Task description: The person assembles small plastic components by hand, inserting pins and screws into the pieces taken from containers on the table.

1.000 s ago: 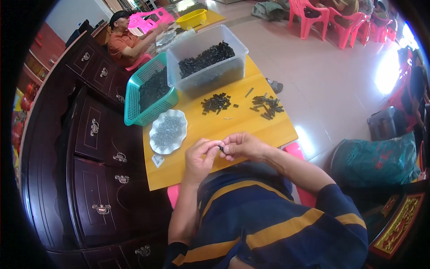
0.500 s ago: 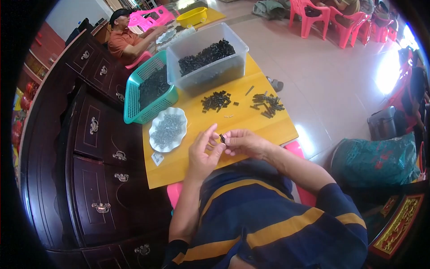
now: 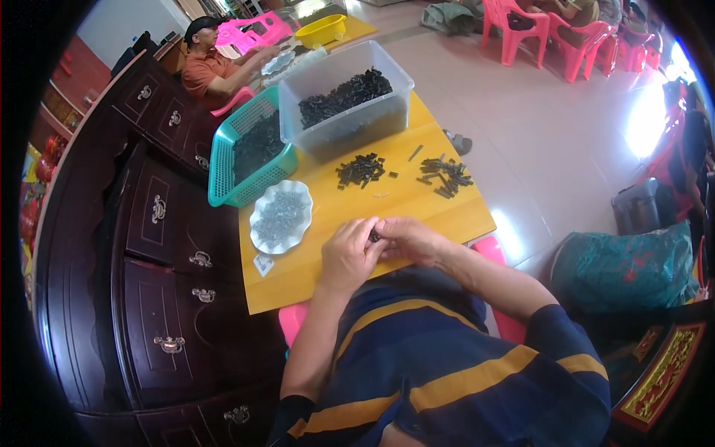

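Fingers (image 3: 360,226) of the left hand (image 3: 344,257) and right hand (image 3: 411,240) were closed together on a small dark piece (image 3: 374,235), above the near part of the yellow surface (image 3: 428,210). They covered most of it, so its shape was hard to make out. Left stood a scalloped white dish (image 3: 306,223) of clear bits; farther off lay loose black pieces (image 3: 361,170), too small to tell apart.

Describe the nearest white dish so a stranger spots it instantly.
On the yellow table, find the green basket at its left edge. Just nearer you sits the white dish, its rim wavy, its small pieces clear; the basket's are dark.
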Demonstrator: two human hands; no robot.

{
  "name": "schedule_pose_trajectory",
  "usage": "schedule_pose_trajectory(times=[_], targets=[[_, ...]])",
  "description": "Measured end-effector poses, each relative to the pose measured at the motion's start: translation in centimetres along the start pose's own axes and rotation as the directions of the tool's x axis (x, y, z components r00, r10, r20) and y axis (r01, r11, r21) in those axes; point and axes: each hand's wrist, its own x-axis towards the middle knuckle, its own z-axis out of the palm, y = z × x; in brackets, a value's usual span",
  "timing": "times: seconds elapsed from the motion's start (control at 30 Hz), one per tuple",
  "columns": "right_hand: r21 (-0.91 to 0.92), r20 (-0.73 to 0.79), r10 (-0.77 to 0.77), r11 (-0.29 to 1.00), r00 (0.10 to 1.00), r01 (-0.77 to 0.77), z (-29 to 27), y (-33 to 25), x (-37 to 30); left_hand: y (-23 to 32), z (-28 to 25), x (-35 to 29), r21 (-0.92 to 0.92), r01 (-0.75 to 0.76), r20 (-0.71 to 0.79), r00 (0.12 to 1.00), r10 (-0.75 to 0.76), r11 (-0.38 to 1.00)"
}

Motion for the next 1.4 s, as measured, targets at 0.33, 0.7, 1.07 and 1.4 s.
schedule_pose_trajectory(times=[0.33, 0.7, 1.07, 1.4], targets=[[0.074, -0.081, 0.059, 0.996, 0.995, -0.053, 0.0, 0.2, 0.1, -0.3, 0.1, -0.1, 0.060, -0.054, -0.005, 0.999, 0.054, 0.997], [0.069, -0.080, 0.079, 0.995, 0.994, -0.073, -0.4, 0.2, 0.2, -0.4, 0.4, -0.2, 0.133, -0.081, -0.004, 0.997, 0.082, 0.988], [0.067, -0.073, 0.084, 0.995, 0.994, -0.079, -0.4, 0.0, 0.2, -1.0, 0.6, -0.2, 0.087, -0.052, 0.013, 0.999, 0.051, 0.995], [-0.020, -0.048, 0.076, 0.997, 0.996, -0.077, 0.3, 0.2, 0.0, -0.5, 0.0, -0.4, 0.043, -0.011, 0.038, 0.999, 0.009, 0.999]])
